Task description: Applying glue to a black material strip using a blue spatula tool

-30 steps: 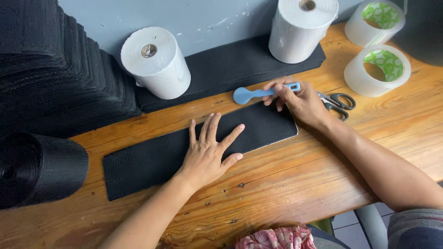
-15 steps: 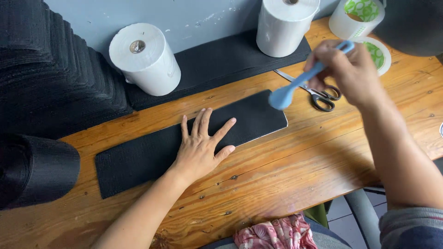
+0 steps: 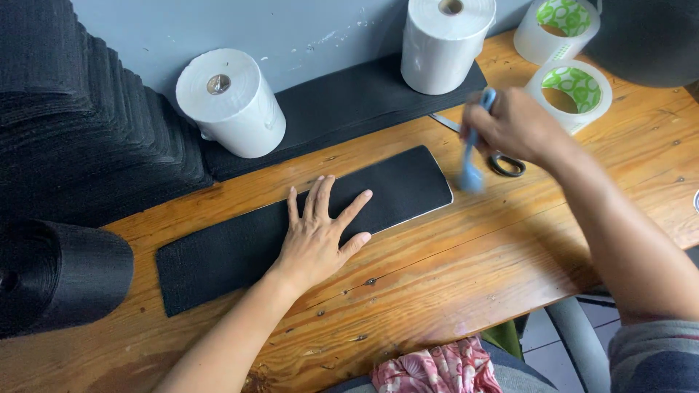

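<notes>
Pressure from the left hand (image 3: 317, 236) matters most at this point — it lies flat, fingers spread, on the middle of the long black strip (image 3: 240, 244), which rests slantwise on the wooden surface (image 3: 451, 276) with its rounded end toward the right. The right hand (image 3: 513, 127) is closed around a light blue tool (image 3: 472, 156), handle gripped in the fist, the broader tip pointing down just off the strip's rounded end; the tool is blurred, so its exact kind is hard to tell. Scissors (image 3: 502, 161) lie partly hidden behind that hand.

To work well here, I would judge that the flat palm should keep the strip from sliding or lifting while the tool meets the edge — a light, even contact at the rounded end rather than a jab. Two white rolls (image 3: 229, 102) and rolls of clear tape (image 3: 575, 91) stand well apart at the back, so the elbow has room.
</notes>
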